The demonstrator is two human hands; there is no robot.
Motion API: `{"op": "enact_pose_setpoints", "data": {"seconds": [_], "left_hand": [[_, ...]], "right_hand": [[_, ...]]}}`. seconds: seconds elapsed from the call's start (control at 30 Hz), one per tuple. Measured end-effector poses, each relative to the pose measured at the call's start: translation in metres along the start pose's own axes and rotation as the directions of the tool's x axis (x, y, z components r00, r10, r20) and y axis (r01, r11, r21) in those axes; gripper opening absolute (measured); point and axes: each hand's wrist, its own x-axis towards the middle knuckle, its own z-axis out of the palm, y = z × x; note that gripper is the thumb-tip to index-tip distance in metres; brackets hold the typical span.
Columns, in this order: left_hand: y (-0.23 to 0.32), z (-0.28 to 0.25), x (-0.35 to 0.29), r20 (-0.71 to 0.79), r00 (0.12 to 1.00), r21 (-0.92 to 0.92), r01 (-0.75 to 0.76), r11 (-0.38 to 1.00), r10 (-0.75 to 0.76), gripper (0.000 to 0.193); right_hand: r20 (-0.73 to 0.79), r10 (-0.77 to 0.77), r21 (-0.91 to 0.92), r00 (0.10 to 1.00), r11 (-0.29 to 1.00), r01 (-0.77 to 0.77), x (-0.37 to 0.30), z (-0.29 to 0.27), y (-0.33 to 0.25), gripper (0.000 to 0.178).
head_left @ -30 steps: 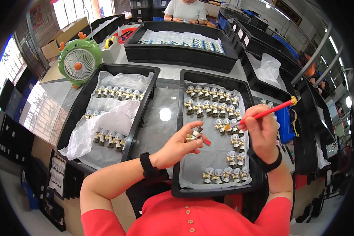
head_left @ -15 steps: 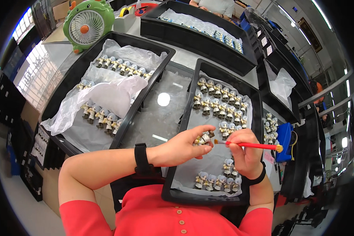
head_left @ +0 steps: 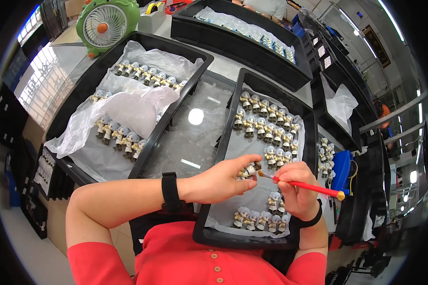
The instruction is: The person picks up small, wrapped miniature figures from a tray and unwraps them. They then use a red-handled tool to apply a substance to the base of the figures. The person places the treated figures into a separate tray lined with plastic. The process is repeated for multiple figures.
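A small figurine [head_left: 248,171] in white, gold and dark brown lies sideways in my left hand [head_left: 221,180], with my thumb and fingers closed round it. My right hand [head_left: 296,187] pinches a red-handled paintbrush [head_left: 314,187] near its ferrule. The bristle tip is close to the figurine's dark feet end; whether it touches I cannot tell. Both hands are above a black tray [head_left: 205,231] lined with thin white sheet. Rows of pale-haired figurines [head_left: 269,127] stand at its far part, and several more [head_left: 254,219] at its near end.
Left of it, another black tray [head_left: 152,142] holds similar figurines under a crumpled white sheet [head_left: 140,102]. A green fan [head_left: 104,28] stands at the far left. A third tray [head_left: 238,45] lies at the back, where a person sits. On the right are a blue container [head_left: 341,172] and more figurines [head_left: 326,156].
The brush handle has tilted, its far end now lower, and my right hand has dropped slightly. My left hand still grips the figurine, turned a little. The view has shifted slightly.
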Motion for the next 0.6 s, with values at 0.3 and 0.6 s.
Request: {"op": "enact_pose_setpoints", "data": {"seconds": [0.3,0.6], "left_hand": [[0.004,0.002,-0.001,-0.011,1.0,0.165,-0.023,0.986,0.025,0.06],[0.003,0.001,0.002,0.004,1.0,0.093,-0.027,0.995,0.027,0.051]], "right_hand": [[-0.045,-0.046,-0.015,0.998,0.999,0.046,-0.004,0.001,-0.004,0.016],[-0.101,0.09,0.088,0.991,0.993,-0.081,-0.007,0.001,-0.006,0.012]]}}
